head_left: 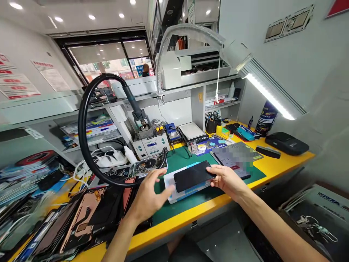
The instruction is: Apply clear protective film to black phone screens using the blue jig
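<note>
A black smartphone [194, 176], its dark screen facing up, is held at its right end by my right hand [224, 179], thumb on top and fingers beneath. Below the phone lies a light blue and white pad [172, 198] on the green work mat [174, 214]. My left hand [150, 194] hovers just left of the phone, thumb and fingers apart with nothing between them; its thumb is slightly blurred near the phone's left end. Right of the phone, a tablet-like device [234, 165] with a partly blurred-out display lies on the mat.
Stacked phone screens and parts [84, 218] crowd the bench's left side. A black hose [81, 123] arches up from the soldering station [151, 145]. An LED lamp [272, 91] hangs over the right side. A black case [287, 142] sits near the right end of the yellow bench edge [209, 207].
</note>
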Motion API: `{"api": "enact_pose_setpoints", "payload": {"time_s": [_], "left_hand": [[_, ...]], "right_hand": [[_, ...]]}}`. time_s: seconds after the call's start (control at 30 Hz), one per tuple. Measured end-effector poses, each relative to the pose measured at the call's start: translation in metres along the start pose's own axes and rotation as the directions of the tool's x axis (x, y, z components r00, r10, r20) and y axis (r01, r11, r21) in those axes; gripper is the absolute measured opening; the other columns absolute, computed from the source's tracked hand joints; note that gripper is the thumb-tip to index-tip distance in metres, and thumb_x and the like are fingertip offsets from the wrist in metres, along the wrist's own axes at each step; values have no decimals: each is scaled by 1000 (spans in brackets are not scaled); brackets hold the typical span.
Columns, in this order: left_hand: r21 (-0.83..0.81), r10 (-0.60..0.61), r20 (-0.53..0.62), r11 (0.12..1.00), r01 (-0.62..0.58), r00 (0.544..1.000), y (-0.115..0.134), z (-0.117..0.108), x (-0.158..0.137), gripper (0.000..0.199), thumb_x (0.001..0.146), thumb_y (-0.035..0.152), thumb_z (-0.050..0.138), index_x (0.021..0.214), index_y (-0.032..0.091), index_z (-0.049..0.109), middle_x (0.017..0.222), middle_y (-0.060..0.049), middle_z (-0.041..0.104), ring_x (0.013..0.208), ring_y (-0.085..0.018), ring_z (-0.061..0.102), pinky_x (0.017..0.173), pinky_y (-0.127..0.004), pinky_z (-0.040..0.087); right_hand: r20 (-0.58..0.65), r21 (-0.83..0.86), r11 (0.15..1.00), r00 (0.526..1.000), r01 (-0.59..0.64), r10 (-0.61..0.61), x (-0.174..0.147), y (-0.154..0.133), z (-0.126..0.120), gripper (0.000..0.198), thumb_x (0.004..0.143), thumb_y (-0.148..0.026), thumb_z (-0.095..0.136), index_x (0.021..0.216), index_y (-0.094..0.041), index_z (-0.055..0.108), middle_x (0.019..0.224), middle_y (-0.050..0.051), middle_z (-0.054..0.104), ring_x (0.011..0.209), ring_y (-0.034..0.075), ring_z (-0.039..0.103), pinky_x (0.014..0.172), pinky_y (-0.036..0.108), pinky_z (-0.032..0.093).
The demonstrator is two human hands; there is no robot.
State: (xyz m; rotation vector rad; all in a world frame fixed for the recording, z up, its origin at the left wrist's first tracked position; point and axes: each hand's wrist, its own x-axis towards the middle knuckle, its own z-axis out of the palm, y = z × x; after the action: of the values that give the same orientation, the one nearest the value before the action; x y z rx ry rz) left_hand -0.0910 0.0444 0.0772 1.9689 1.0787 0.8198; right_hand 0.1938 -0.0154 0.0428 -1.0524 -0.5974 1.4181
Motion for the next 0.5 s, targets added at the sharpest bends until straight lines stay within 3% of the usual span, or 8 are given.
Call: {"api": "enact_pose_setpoints", "payload": {"time_s": [0.07,0.1,0.2,0.37,0.5], "left_hand": [[306,194,55,930,-202,979,-2,7,6,64,78,43,76,137,25,56,141,-10,55,133,-32,48,116,-50,36],[371,237,103,892,-258,966,-3,12,10,66,77,42,76,138,24,55,141,-10,55,134,-31,47,117,-50,36],[437,261,183,842,-316,948,-9,27,21,59,78,36,74,133,24,56,134,-10,60,127,-29,54,111,-47,45],[488,304,213,790,-371,929,-32,34,34,51,80,33,70,129,24,58,125,-8,63,118,-27,60,104,-45,51],[509,444,170,725,-464,880,-56,33,41,49,79,37,73,124,27,59,119,-5,67,111,-24,65,95,-39,57]], "right_hand": [[-34,-16,1000,999,21,-22,9,1,0,33,66,-32,91,81,-18,66,73,-2,63,56,11,59,51,24,52],[-33,-37,999,999,32,-33,12,3,1,33,66,-33,91,80,-18,64,69,-4,61,54,11,58,51,24,53],[15,-131,990,999,46,-45,20,6,6,34,69,-39,88,77,-18,62,65,-5,57,52,11,58,50,25,53],[33,-344,937,998,54,-46,28,2,9,36,71,-45,81,74,-18,58,59,-5,53,55,17,65,41,23,48],[-45,-569,819,991,77,-124,22,-2,1,39,81,-39,70,107,-11,65,58,-3,62,42,12,56,34,21,39]]}}
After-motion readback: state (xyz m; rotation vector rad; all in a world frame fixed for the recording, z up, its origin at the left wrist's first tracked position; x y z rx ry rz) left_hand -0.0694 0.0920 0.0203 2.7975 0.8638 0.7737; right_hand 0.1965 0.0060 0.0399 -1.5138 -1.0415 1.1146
